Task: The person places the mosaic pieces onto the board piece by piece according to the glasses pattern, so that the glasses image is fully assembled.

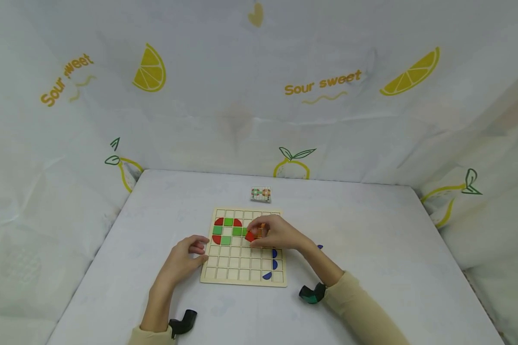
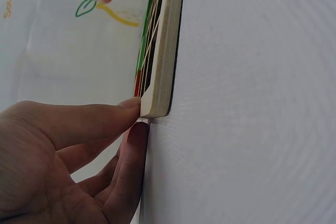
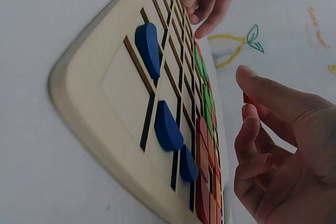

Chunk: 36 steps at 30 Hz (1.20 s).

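Note:
A wooden grid board (image 1: 245, 263) lies flat on the table. My right hand (image 1: 278, 232) pinches a small red piece (image 1: 250, 236) between thumb and fingertips, over the board's upper right part. My left hand (image 1: 182, 260) rests at the board's left edge, with thumb and fingertips touching its rim. On the board's upper left, green squares (image 1: 228, 222) and red rounded pieces (image 1: 218, 222) form a ring round one bare cell. Orange pieces (image 1: 261, 230) are partly hidden behind my right hand. Several blue segments (image 3: 168, 127) lie at the lower right of the grid.
Behind the board lies a small picture card (image 1: 261, 194) with a coloured pattern. Another blue piece (image 1: 320, 247) sits on the table past my right wrist. Black wrist devices (image 1: 312, 293) are strapped at both cuffs. White lemon-print cloth (image 1: 216, 139) hangs round the table.

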{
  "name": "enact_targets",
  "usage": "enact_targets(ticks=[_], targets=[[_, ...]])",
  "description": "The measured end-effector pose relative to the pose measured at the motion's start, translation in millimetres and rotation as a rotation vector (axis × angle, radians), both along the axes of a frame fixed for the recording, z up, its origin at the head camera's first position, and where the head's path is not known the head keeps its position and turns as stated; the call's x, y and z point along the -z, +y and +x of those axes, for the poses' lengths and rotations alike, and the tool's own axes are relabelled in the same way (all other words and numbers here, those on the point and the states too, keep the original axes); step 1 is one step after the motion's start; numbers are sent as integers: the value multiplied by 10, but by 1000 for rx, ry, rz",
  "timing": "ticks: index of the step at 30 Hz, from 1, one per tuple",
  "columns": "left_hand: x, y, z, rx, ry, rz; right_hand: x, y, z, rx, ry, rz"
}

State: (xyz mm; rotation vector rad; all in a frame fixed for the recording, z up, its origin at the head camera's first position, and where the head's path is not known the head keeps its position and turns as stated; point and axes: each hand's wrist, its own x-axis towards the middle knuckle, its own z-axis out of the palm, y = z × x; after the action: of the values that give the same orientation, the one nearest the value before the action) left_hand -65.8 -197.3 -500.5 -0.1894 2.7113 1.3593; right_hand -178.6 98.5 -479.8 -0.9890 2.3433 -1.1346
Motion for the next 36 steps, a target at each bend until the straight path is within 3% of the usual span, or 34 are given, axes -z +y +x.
enact_targets(ticks=[8,15,36], targets=[[22,0,16,-2,-7,2,46,-320,-12,-20,-14,53],[21,2,17,-3,-7,9,77,-464,25,19,74,179],[4,-9,-1,1,-3,7,41,-511,14,-80,200,227]])
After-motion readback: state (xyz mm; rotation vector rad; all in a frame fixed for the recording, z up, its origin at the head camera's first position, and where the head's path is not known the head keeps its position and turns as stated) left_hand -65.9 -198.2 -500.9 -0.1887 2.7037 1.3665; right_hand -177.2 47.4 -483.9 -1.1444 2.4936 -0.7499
